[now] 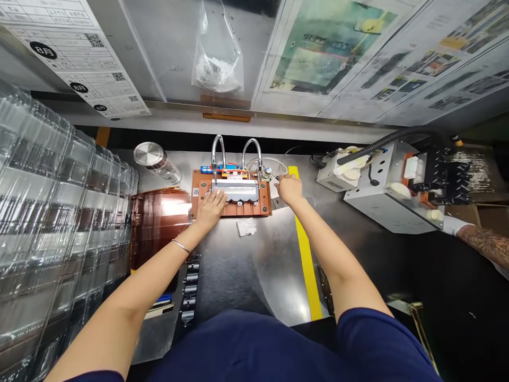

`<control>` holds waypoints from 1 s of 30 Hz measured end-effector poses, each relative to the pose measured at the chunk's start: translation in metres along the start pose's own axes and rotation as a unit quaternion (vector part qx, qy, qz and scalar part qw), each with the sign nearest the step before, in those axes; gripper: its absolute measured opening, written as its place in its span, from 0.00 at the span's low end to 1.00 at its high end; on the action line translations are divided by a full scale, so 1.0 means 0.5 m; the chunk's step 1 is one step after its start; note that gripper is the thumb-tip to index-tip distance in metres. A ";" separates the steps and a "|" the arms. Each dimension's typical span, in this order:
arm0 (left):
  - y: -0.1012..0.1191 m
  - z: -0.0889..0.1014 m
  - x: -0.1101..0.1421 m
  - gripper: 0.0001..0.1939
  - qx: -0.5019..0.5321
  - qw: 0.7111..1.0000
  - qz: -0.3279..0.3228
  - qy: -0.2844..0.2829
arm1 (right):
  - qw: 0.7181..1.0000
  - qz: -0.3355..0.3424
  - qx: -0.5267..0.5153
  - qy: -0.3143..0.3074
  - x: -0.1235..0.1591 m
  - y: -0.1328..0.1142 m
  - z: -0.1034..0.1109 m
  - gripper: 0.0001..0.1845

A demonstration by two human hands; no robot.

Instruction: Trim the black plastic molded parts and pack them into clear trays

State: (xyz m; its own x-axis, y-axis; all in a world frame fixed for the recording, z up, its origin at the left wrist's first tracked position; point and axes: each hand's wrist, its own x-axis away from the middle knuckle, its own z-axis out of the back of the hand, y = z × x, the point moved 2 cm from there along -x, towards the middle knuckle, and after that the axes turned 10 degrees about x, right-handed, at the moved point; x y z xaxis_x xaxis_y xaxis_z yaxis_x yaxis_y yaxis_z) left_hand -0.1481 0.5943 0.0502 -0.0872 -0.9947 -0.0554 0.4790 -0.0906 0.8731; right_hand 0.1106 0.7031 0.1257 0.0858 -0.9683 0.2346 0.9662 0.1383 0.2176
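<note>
A reddish-brown fixture plate point(228, 211) lies on the bench with a long silver-grey part point(242, 192) seated in it. My left hand point(210, 208) rests flat at the left end of that part, fingers stretched out. To the right of the plate, my right hand point(290, 190) is closed in a pinch on a thin dark stick point(273, 174). The stick's far end points at a small round container point(268, 171) by the plate's upper right corner; whether it touches cannot be seen. Two bendable metal hoses point(252, 142) arch down toward the part, and a blue-handled tool point(205, 170) lies behind it.
Stacked clear plastic trays point(59, 212) crowd the left side. A glass flask point(153, 159) stands behind amber sheets point(159, 223). A crumpled white wipe point(246, 227) lies before the plate. Rightward are yellow tape point(305, 260), a grey machine point(382, 185) and another person's gloved hand point(453, 225).
</note>
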 end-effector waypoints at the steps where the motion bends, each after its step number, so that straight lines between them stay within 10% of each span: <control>1: 0.000 -0.001 0.002 0.13 0.010 1.000 0.005 0.002 | 1.000 0.007 0.018 -0.023 -0.016 0.007 -0.003 0.16; 13: 0.029 0.021 0.000 0.15 0.008 0.999 0.026 0.016 | 0.994 0.002 -0.111 0.012 -0.034 0.036 0.013 0.18; 21: 0.039 0.041 -0.022 0.27 -0.013 0.955 0.248 0.160 | 0.963 0.008 -0.268 0.000 0.097 -0.114 -0.013 0.28; 26: 0.078 0.026 0.115 0.28 0.067 0.959 0.235 0.144 | 0.888 0.008 -0.460 -0.009 0.227 -0.120 -0.055 0.34; 30: 0.134 0.038 0.244 0.19 0.086 0.985 0.097 0.115 | 0.874 0.058 -0.483 -0.001 0.311 -0.102 -0.081 0.25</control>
State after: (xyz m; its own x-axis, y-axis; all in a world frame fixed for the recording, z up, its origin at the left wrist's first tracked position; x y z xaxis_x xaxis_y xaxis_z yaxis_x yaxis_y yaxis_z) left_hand -0.1432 0.4678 0.1111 0.2010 -0.9791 0.0300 0.3112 0.0928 0.9458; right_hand 0.0847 0.5371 0.1127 0.1966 -0.9592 0.2032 0.7050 -0.0057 -0.7092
